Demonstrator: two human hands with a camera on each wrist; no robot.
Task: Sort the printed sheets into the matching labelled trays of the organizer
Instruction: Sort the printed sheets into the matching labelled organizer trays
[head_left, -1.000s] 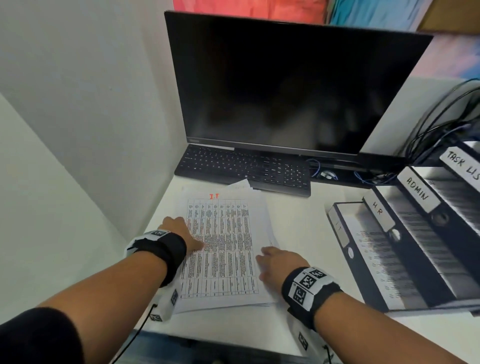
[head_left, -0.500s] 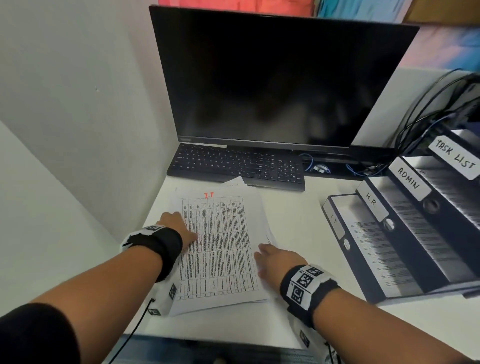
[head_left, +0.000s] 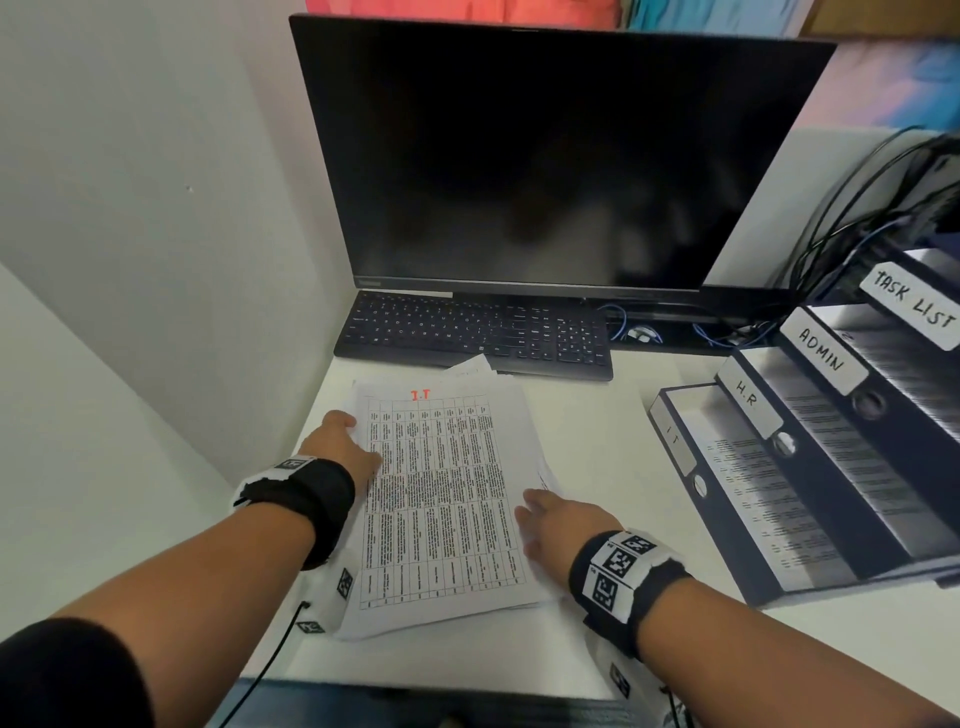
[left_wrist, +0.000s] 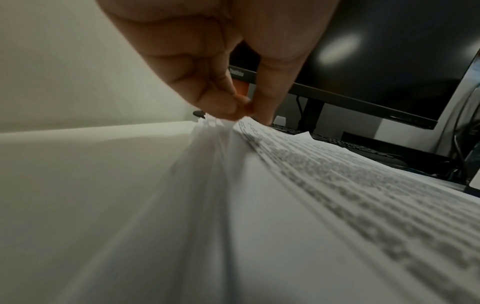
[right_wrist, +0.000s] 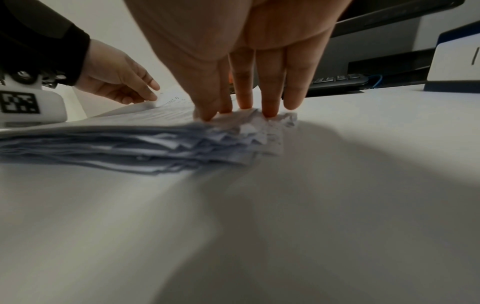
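A stack of printed sheets (head_left: 441, 499) lies on the white desk; its top sheet is a table with "I.T" in red at the head. My left hand (head_left: 353, 431) is at the stack's left edge. In the left wrist view its curled fingers and thumb (left_wrist: 246, 109) pinch the raised edge of the sheets (left_wrist: 311, 174). My right hand (head_left: 535, 506) lies on the right edge, where straight fingertips (right_wrist: 269, 111) press on the ruffled sheet corners (right_wrist: 233, 133). The dark organizer (head_left: 779, 571) stands to the right, with trays labelled I T (head_left: 673, 441), H.R (head_left: 748, 400), ADMIN (head_left: 821, 353) and TASK LIST (head_left: 914, 301).
A black keyboard (head_left: 478, 335) and a dark monitor (head_left: 545, 156) stand right behind the stack. Cables (head_left: 857, 218) hang at the back right above the organizer. A white partition wall (head_left: 156, 234) closes the left side. Bare desk (head_left: 602, 426) lies between stack and organizer.
Both hands stay at the stack's edges, almost where they were. The head view has shifted slightly, so the organizer's labels show more fully.
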